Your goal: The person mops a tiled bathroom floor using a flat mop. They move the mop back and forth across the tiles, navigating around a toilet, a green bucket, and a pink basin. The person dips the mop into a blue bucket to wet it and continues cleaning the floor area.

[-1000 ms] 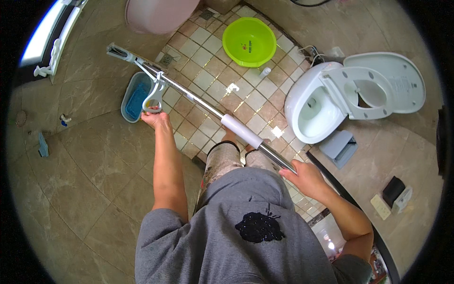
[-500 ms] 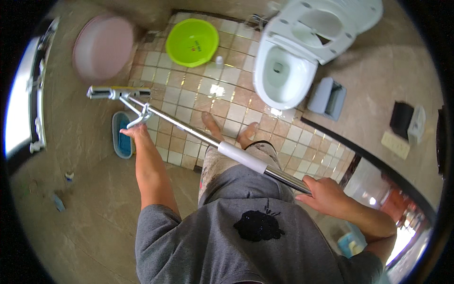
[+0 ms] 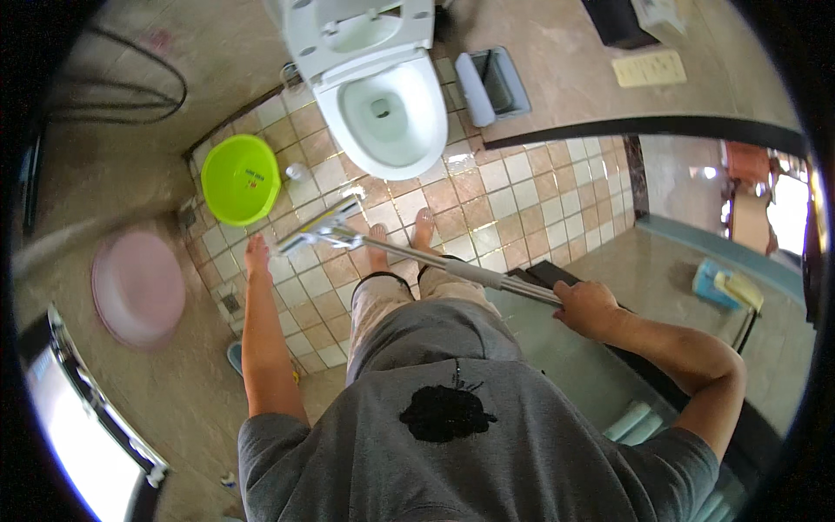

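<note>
A sponge mop with a metal and grey handle slants across in front of me. My right hand is wrapped round the end of its handle. The flat mop head points toward the far left, over the tiles in front of my bare feet. My left hand reaches forward just left of the mop head, apart from it, fingers stretched out and holding nothing. Beyond that hand, a lime-green basin sits on the floor, with a small white bottle to its right.
A white toilet with its lid raised stands ahead. Beside it is a grey bin. A pink basin leans by the left wall, and a dark-edged doorway threshold lies to the right. Tiled floor runs between them.
My view has turned left. The left hand has let go of the mop near its head. The mop head now sits closer to my feet, the right hand still gripping the handle.
</note>
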A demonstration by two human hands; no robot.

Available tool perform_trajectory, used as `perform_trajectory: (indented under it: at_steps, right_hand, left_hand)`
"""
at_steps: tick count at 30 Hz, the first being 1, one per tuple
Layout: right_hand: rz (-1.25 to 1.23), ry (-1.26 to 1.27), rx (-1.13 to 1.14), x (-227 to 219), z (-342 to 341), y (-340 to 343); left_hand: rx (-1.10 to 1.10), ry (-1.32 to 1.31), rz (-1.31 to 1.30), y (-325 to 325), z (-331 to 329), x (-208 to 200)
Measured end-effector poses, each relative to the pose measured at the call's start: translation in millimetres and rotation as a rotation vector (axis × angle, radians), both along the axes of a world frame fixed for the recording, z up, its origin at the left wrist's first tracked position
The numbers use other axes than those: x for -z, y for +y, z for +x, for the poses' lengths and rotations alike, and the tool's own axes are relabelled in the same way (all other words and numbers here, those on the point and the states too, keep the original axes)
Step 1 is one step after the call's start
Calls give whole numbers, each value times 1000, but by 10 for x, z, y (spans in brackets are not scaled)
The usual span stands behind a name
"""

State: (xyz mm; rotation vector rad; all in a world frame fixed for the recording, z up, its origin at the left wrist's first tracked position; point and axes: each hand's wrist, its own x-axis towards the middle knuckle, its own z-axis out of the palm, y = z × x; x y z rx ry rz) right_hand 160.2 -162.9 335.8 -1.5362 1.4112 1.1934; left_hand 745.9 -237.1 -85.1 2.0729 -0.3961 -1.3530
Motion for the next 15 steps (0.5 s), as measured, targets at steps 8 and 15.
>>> perform_trajectory:
  at_steps: [8, 15]
  right_hand:
    - [-102, 349, 226, 318, -1034, 1068]
    - [-272, 459, 1015, 319, -2251, 1656]
  left_hand:
    - [886, 145, 62, -242, -973, -36]
    - [1104, 182, 103, -330, -2000, -348]
